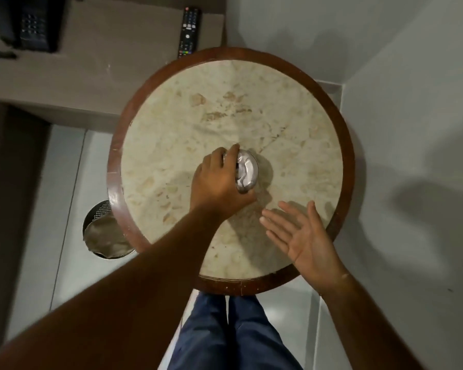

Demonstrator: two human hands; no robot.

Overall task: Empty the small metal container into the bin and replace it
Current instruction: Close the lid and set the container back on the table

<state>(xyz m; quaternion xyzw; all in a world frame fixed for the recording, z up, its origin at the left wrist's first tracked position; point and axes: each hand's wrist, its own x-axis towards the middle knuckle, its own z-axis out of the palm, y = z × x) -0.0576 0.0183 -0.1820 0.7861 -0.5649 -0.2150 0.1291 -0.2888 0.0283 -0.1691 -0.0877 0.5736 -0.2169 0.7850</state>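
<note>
A small round metal container [247, 170] with crumpled pale paper inside sits near the middle of the round marble table [292, 108]. My left hand [218, 181] grips the container's left side, fingers wrapped over its rim. My right hand [302, 235] hovers flat and open over the table's near right part, palm up, holding nothing. On the floor to the left of the table stands a metal mesh bin [102, 231] lined with a brownish bag, partly hidden under the table's rim.
A black TV remote [189, 32] lies on a brown desk [118, 62] behind the table. A dark telephone [34, 22] sits at the desk's far left. Grey walls close in on the right. My legs in blue trousers [230, 329] stand at the table's near edge.
</note>
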